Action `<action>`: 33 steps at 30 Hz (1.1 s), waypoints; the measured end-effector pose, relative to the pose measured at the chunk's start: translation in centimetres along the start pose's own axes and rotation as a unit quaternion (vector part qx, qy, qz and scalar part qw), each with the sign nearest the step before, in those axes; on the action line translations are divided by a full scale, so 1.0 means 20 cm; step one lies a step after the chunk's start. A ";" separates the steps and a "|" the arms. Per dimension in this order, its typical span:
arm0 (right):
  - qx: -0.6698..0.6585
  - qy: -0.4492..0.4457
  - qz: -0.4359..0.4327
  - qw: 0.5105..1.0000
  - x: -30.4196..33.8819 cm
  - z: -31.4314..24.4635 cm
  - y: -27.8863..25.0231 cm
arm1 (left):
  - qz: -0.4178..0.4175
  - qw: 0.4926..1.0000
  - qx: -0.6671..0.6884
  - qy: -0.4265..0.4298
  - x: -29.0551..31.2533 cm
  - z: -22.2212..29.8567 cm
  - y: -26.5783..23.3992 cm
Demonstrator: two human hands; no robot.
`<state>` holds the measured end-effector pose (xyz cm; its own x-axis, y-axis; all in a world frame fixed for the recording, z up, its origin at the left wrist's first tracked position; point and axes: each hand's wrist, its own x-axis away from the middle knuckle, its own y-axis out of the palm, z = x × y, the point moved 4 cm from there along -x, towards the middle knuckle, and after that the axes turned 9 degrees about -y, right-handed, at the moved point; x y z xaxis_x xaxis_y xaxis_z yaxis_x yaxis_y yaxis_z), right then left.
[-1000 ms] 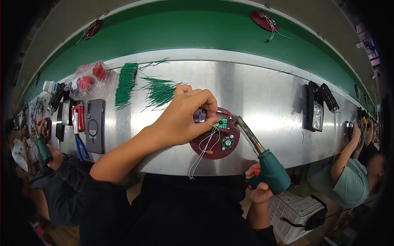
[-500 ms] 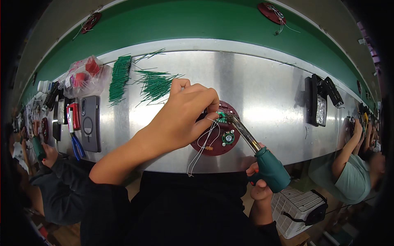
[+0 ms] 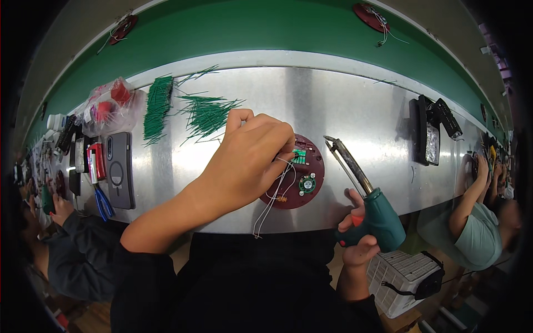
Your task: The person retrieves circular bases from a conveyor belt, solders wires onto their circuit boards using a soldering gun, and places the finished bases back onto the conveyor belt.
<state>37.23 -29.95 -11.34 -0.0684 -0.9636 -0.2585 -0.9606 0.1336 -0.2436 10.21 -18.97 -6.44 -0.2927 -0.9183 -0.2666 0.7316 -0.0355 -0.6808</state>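
My right hand [image 3: 358,233] grips a green pistol-style soldering iron [image 3: 388,222] with a red trigger. Its hot tip points up and left, apart from the work. My left hand [image 3: 255,150] is pinched together over the left part of a dark red round base [image 3: 311,195]; what sits between its fingertips is hidden. Beside those fingertips, a small green circuit board [image 3: 300,157] lies on the base. White wires [image 3: 270,206] loop from there over the table's front edge. A round green part with a pale centre [image 3: 307,185] sits lower on the base.
Green wires [image 3: 208,115] lie loose beyond my left hand, beside a denser bundle [image 3: 159,108]. Further left are a phone [image 3: 119,172], blue-handled pliers [image 3: 103,203] and a plastic bag [image 3: 114,105]. A black stand [image 3: 427,133] is at right. Co-workers sit on both sides.
My right hand has drawn the soldering iron back to the right, so its tip has come off the circuit board. The left hand has stayed nearly in place.
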 end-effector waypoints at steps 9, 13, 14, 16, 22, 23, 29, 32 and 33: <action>-0.063 -0.013 0.029 0.998 -0.01 0.03 0.00 | 0.006 0.998 -0.062 0.022 0.01 0.01 0.00; -0.077 -0.020 0.029 0.996 -0.01 0.02 0.00 | -0.014 0.996 -0.082 0.010 0.01 0.03 -0.08; -0.071 -0.031 0.035 0.996 -0.02 0.02 -0.01 | -0.020 0.995 -0.093 0.004 0.01 0.03 -0.09; -0.066 -0.038 0.031 0.997 -0.03 0.00 0.00 | -0.024 0.994 -0.106 -0.002 0.03 0.03 -0.11; -0.062 -0.042 0.030 0.997 -0.04 0.00 0.00 | -0.024 0.993 -0.108 0.029 0.02 0.03 -0.07; -0.060 -0.036 0.027 0.997 -0.04 0.00 0.00 | -0.018 0.994 -0.101 0.026 0.00 0.03 -0.08; -0.070 -0.041 0.029 0.996 -0.04 0.00 0.00 | 0.041 0.998 -0.042 0.028 -0.09 -0.01 -0.02; -0.076 -0.037 0.036 0.996 -0.03 0.02 -0.01 | 0.057 0.998 0.007 0.015 -0.09 -0.02 0.05; -0.076 -0.035 0.037 0.996 -0.03 0.01 -0.01 | 0.054 0.998 0.042 0.000 -0.08 -0.02 0.07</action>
<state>37.46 -29.32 -11.41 -0.1261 -0.9333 -0.3363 -0.9838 0.1613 -0.0788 11.45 -17.34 -7.16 -0.2091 -0.9189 -0.3345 0.8083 0.0301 -0.5880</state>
